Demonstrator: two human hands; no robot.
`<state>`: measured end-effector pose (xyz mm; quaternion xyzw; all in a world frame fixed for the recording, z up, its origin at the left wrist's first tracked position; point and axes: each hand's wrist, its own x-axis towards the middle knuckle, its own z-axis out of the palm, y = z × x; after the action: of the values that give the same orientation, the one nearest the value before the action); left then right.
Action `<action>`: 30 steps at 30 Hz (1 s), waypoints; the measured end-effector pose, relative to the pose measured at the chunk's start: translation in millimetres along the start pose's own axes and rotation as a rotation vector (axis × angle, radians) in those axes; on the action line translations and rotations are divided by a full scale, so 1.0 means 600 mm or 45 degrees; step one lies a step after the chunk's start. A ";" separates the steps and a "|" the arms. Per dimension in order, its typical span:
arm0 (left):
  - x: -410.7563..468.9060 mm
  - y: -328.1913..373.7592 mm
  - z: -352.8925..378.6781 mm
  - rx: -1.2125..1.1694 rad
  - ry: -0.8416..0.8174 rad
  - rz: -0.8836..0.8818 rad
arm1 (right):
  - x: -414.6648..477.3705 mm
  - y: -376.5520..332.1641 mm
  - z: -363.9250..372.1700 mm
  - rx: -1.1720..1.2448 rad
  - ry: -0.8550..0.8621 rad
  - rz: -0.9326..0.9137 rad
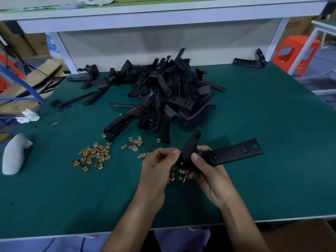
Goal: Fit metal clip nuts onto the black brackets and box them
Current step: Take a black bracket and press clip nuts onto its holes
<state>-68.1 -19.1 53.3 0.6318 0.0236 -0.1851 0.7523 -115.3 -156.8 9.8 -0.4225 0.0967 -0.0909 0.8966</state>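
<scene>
Held bracket (pixel 234 151): black, forked, long drilled arm pointing right; gripped by the right hand (pixel 209 173), pinched at its edge by the left hand (pixel 156 171).
Pile (pixel 169 93): black brackets heaped and tangled mid-surface (pixel 272 124).
Lone bracket (pixel 251 60): far right corner, well apart.
Nuts (pixel 92 155): small, brass-coloured, scattered near the pile's front; a few lie under the hands.

Green table (pixel 254 115): brackets (pixel 163 91), clip nuts (pixel 92 155)

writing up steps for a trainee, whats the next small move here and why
Probably push with the left hand to seat a clip nut on the bracket edge: the right hand grips the bracket steady and the left pinches at that edge. Any nut there is hidden.
</scene>
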 end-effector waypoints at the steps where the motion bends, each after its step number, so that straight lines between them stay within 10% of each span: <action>1: 0.000 0.000 0.000 0.014 -0.011 0.002 | 0.000 0.000 -0.001 0.007 0.001 -0.002; 17: 0.009 0.011 -0.013 0.207 -0.255 0.043 | -0.002 0.001 0.002 -0.091 0.100 -0.172; 24: 0.013 -0.030 -0.030 1.628 -0.204 0.669 | 0.010 -0.011 -0.008 -0.023 0.217 -0.124; 30: 0.014 -0.051 -0.032 1.757 -0.265 0.629 | 0.012 -0.011 -0.016 0.049 0.233 -0.079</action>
<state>-65.6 -6.8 18.5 0.9273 -0.3124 -0.0420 0.2020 -111.2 -169.7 8.0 -0.3978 0.1634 -0.1587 0.8887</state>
